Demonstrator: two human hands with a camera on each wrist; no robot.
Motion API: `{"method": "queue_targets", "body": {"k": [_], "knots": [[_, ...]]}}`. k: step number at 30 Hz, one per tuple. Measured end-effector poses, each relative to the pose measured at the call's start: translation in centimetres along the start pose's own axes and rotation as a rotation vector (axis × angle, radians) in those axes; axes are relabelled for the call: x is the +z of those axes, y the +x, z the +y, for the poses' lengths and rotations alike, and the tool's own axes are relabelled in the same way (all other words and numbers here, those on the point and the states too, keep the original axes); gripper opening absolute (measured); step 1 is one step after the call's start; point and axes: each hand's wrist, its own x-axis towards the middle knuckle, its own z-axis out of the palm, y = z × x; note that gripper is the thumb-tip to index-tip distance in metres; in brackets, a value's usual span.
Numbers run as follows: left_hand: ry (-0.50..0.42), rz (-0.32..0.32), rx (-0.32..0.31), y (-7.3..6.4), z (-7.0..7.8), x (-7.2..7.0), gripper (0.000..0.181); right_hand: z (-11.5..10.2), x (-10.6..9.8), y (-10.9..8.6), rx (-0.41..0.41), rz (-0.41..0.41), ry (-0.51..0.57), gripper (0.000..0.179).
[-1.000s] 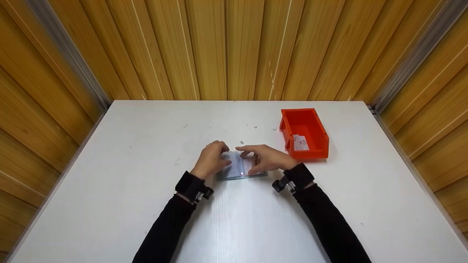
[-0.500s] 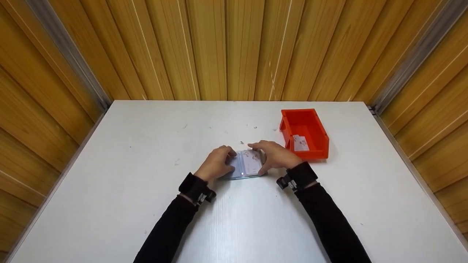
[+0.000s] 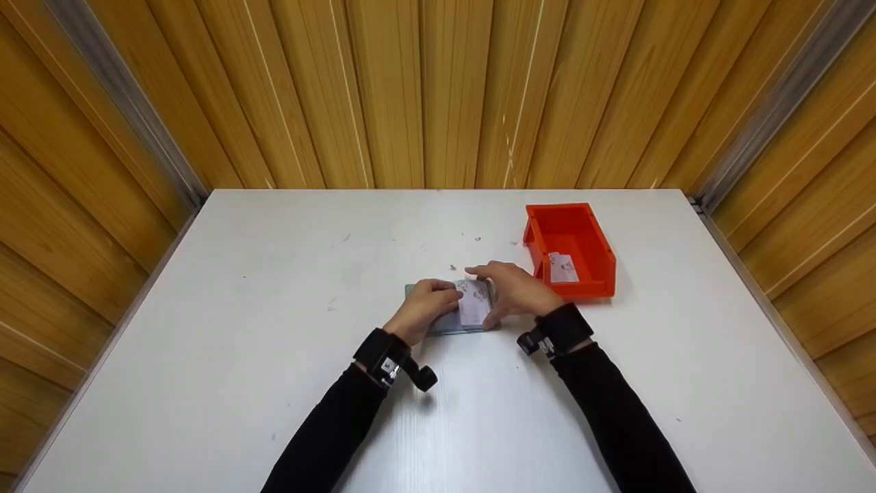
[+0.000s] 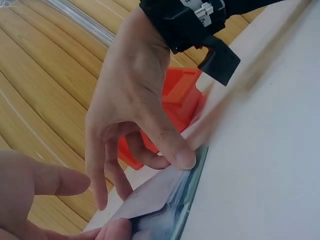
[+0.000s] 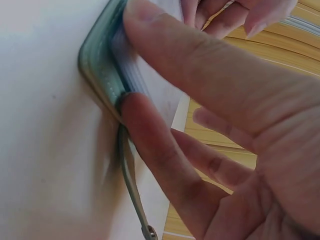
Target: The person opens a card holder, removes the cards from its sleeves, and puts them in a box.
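Since half a second ago, the left hand (image 3: 426,307) has shifted right across the book (image 3: 448,325) to the card's left edge, its wrist turning, while the right hand (image 3: 514,291) stays put. Low and flat, the book lies between the two hands. Left fingertips rest bent beside the left edge of the card (image 3: 473,311), which lies on the book's right half; whether they pinch anything, I cannot tell. Right fingers are spread and loosely bent, not closed round the book: the thumb presses its near right corner, another finger touches the right edge, and the index finger hangs apart toward the far side.

Small reddish marks cover the card's far part, with fainter print nearer, too small to read. Green binding shows along the book's near edge; a strap (image 5: 131,185) ending in a metal stud (image 5: 149,231) sticks out by the right hand. Black cuffs (image 3: 568,329) bear small cameras (image 3: 426,378) with white labels, unreadable.

To the far right stands a red bin (image 3: 582,290), a similarly marked slip (image 3: 563,268) inside at the near left. Beyond the white table (image 3: 171,342) rises a wood-patterned wall (image 3: 452,96).
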Motion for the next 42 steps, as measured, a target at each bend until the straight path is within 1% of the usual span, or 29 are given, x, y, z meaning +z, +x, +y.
{"method": "queue_targets", "body": {"k": [1,3,7,9,14,18,20,23,25,28,33,36,39,42], "knots": [[0.017,0.006,-0.005,0.1,0.0,0.1,0.041,0.1,0.0,0.0,-0.003,0.001,-0.007,0.098],[0.104,0.031,0.001,0.2,-0.2,0.3,0.036,0.1,0.1,0.1,-0.005,0.001,-0.012,0.094],[0.285,0.125,0.016,0.5,-0.6,0.6,0.023,0.1,0.2,0.2,-0.013,0.003,-0.021,0.088],[0.311,0.147,0.029,0.7,-0.9,0.7,0.018,0.1,0.2,0.2,-0.021,0.005,-0.028,0.086],[0.294,0.131,0.043,0.9,-1.2,1.0,0.016,0.0,0.2,0.2,-0.048,-0.001,-0.025,0.082],[0.321,0.130,0.061,0.9,-1.2,1.0,0.018,-0.1,0.1,0.2,-0.058,0.001,-0.022,0.081],[0.327,0.131,0.068,0.9,-1.2,0.9,0.021,-0.2,0.1,0.2,-0.060,0.001,-0.041,0.081],[0.318,0.122,0.066,0.8,-1.3,0.6,0.026,-0.5,0.2,0.1,-0.074,-0.002,-0.076,0.082],[0.312,0.116,0.054,0.7,-1.3,0.4,0.028,-0.6,0.3,0.0,-0.083,-0.008,-0.095,0.083],[0.311,0.104,0.042,0.5,-1.2,-0.1,0.030,-0.6,0.5,-0.2,-0.083,-0.016,-0.102,0.084],[0.314,0.088,0.031,0.0,-0.5,-1.3,0.032,-0.7,0.6,-0.2,-0.071,-0.011,-0.125,0.085],[0.268,0.066,0.015,-0.4,0.0,-2.5,0.031,-0.7,0.5,-0.1,-0.052,-0.013,-0.118,0.085],[0.197,0.035,-0.008,-0.6,0.2,-3.6,0.032,-0.6,0.4,-0.1,-0.026,-0.020,-0.098,0.085],[0.177,0.023,-0.040,-0.6,0.2,-4.5,0.033,-0.4,0.4,-0.2,-0.012,-0.019,-0.075,0.085]]}}
